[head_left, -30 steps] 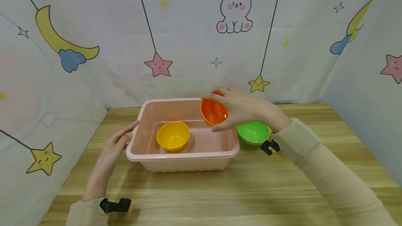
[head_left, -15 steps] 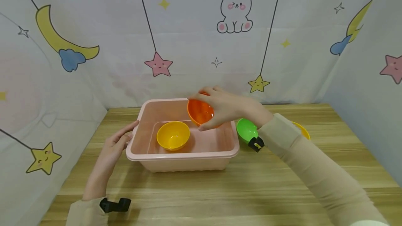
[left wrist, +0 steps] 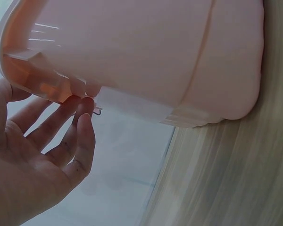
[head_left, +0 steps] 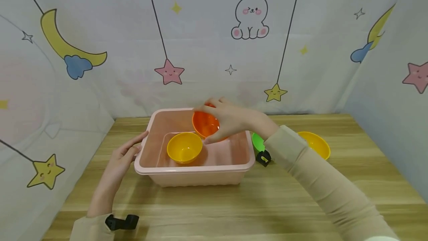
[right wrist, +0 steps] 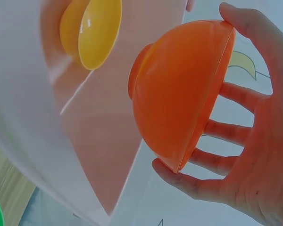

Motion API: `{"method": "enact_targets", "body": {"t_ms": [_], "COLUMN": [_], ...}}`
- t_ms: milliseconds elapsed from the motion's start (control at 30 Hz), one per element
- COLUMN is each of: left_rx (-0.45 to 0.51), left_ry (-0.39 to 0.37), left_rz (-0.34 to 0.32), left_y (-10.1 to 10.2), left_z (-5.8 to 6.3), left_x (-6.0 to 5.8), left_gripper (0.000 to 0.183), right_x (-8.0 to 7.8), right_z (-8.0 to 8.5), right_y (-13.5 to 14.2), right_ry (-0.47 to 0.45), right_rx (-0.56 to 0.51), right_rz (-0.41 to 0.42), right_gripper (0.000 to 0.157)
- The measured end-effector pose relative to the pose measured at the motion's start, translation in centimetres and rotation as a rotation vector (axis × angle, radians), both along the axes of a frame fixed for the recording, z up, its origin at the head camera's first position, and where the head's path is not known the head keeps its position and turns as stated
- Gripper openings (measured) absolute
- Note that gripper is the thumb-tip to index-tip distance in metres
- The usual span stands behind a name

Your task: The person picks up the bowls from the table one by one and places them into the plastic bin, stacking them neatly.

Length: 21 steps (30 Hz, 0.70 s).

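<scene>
My right hand (head_left: 230, 120) grips an orange bowl (right wrist: 174, 94) by its rim, thumb on one side and fingers on the other. It is tilted over the inside of a pink plastic basin (head_left: 197, 168), its hollow facing me in the head view. Inside the basin, on its left half, sits a yellow bowl (head_left: 185, 148), upright. My left hand (head_left: 124, 155) holds the basin's left rim, with fingers (left wrist: 61, 117) hooked under the edge in the left wrist view.
A green bowl (head_left: 258, 143) stands right of the basin, partly hidden by my right wrist. Farther right, another yellow bowl (head_left: 317, 144) rests on the wooden table (head_left: 200, 211), partly behind my sleeve. A printed cloth (head_left: 214, 47) hangs behind the table.
My right hand has carried the orange bowl leftward over the basin, nearer the yellow bowl inside. The right-hand yellow bowl has come into sight from behind the arm. My left hand stays put.
</scene>
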State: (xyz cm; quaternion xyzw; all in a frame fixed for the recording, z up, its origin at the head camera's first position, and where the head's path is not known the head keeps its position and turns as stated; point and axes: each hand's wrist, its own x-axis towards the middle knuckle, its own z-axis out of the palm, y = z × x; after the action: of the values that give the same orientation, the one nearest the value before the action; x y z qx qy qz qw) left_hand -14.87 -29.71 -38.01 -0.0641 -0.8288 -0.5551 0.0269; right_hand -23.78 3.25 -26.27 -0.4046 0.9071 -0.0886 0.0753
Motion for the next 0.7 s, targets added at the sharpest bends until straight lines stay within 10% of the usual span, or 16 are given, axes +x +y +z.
{"method": "enact_targets", "body": {"t_ms": [700], "left_rx": [-0.011], "left_ry": [0.013], "left_rz": [-0.005], "left_y": [0.0], "left_z": [0.1], "left_x": [0.1], "left_gripper": [0.047], "right_x": [-1.6], "right_z": [-0.9], "right_y": [-2.3], "right_ry": [-0.022], "right_rx": [-0.02], "right_rz": [0.033], "right_gripper": [0.086]}}
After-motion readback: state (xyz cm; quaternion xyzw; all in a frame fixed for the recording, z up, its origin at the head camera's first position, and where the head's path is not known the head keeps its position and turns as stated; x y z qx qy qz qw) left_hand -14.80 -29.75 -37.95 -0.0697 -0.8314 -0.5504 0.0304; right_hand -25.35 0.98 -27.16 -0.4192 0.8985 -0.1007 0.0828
